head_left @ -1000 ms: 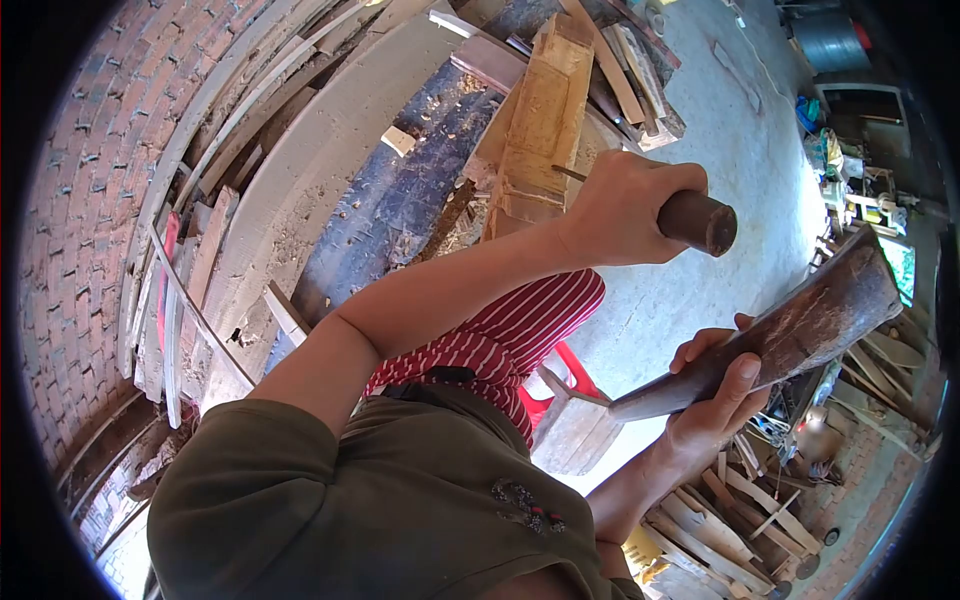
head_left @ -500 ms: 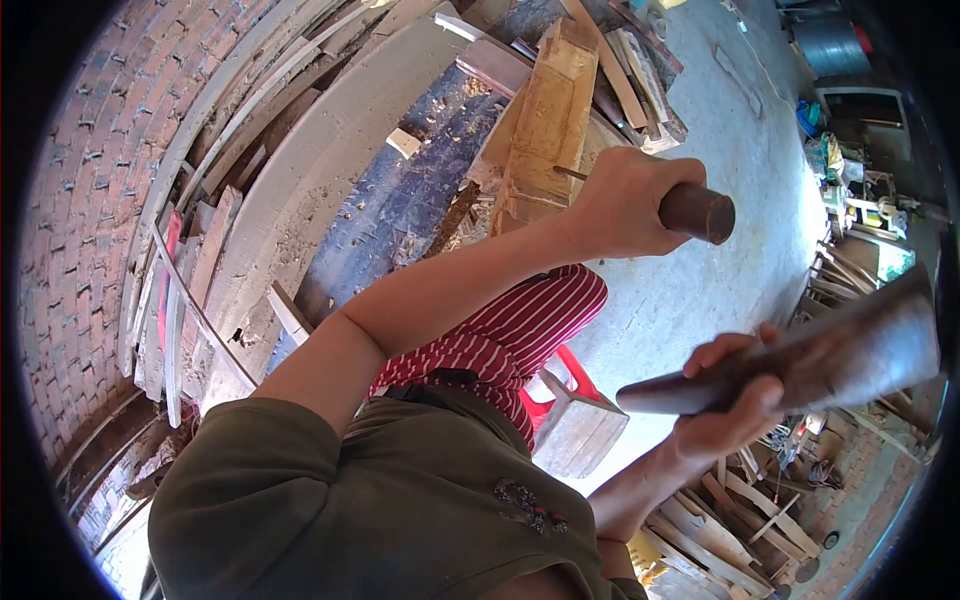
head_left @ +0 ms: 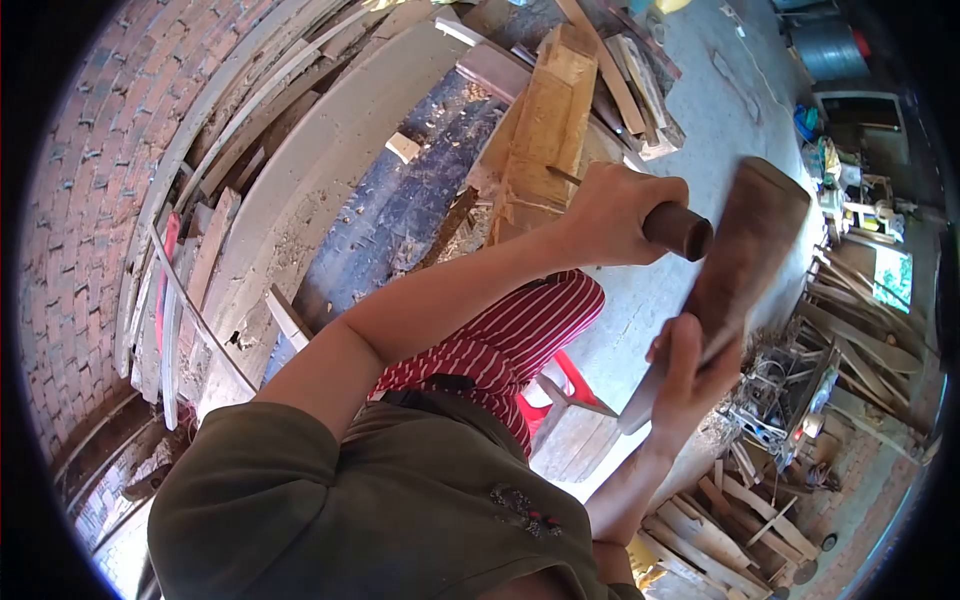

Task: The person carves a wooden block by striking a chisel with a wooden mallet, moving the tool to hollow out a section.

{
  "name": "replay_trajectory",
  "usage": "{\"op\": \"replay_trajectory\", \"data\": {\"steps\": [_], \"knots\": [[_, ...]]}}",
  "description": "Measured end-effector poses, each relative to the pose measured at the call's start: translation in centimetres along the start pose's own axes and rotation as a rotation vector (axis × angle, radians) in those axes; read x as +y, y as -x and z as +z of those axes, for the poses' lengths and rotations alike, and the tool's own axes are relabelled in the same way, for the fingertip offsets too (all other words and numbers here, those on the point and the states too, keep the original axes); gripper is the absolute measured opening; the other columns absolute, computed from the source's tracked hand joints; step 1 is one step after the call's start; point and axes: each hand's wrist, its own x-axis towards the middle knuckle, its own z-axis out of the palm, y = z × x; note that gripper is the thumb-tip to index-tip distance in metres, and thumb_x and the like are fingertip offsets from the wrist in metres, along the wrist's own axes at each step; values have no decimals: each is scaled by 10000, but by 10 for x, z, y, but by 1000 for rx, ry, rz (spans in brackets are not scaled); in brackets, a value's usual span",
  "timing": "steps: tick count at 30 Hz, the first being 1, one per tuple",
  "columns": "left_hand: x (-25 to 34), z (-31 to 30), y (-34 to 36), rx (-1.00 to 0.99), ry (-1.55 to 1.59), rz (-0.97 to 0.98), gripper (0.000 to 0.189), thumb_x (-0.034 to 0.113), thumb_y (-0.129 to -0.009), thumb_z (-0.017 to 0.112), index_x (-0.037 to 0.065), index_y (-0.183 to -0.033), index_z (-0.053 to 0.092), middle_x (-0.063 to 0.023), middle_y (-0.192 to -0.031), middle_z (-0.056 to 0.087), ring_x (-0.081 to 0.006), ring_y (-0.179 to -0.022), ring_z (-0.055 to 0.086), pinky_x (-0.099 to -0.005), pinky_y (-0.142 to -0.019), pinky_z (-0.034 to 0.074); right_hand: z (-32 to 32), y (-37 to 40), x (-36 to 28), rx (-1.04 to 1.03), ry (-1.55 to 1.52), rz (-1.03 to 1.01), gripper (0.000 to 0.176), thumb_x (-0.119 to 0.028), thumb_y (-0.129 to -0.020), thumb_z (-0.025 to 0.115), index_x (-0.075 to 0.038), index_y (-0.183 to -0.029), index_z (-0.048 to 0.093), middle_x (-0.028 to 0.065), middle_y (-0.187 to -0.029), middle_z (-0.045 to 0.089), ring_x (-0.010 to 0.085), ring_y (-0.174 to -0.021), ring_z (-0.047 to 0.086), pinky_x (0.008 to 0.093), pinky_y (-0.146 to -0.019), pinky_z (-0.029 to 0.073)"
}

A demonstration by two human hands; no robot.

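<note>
My left hand [head_left: 615,215] is closed around a chisel with a dark round handle [head_left: 680,232]. The thin chisel blade [head_left: 564,175] points left, its tip right at the yellowish wooden block [head_left: 545,120], which has a hollowed, carved face. My right hand [head_left: 697,375] grips a heavy dark wooden mallet [head_left: 750,240] by its narrow end. The mallet's broad head is raised, tilted up and close to the right of the chisel handle's butt end.
Wood chips and a small offcut [head_left: 403,147] lie on a dark blue sheet [head_left: 375,210]. A long curved plank [head_left: 330,150] and stacked boards line the brick wall [head_left: 100,200]. A wooden stool [head_left: 575,440] stands by my legs. Wood scraps [head_left: 750,520] and tools lie at right.
My right hand has swung the mallet up and to the left, from low at the right to beside the chisel handle. My left hand with the chisel has shifted slightly left.
</note>
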Motion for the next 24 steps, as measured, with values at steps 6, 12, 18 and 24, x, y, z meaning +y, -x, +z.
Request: {"op": "replay_trajectory", "data": {"steps": [6,12,18,24], "knots": [[-4,2,2,29,2,0,280,204,-617,803,134,-825,628,-83,-647,633,-307,-617,652,-402,-563,489,6,7,2,-55,-52,110,503,-176,-913,666,78,-1293,455,56,-685,566,108,-556,521,242,-520,410],[7,-1,-25,92,27,-63,249,177,-693,807,89,-877,664,-107,-684,649,-295,-632,666,-341,-578,497,-3,17,6,62,-156,123,439,-354,-954,625,13,-1158,494,53,-633,533,113,-507,495,250,-469,409],[9,7,-10,-6,-11,-8,245,213,-661,796,128,-823,634,-82,-650,647,-298,-603,661,-385,-568,508,-13,20,10,78,-134,117,410,-333,-967,603,24,-1142,504,62,-637,542,112,-505,498,254,-461,412],[17,8,-13,68,10,14,276,182,-640,810,113,-837,628,-88,-647,641,-291,-596,661,-372,-551,498,-24,10,-5,123,-163,34,508,-388,-975,559,71,-1179,483,107,-654,558,144,-509,526,261,-466,415]]}}
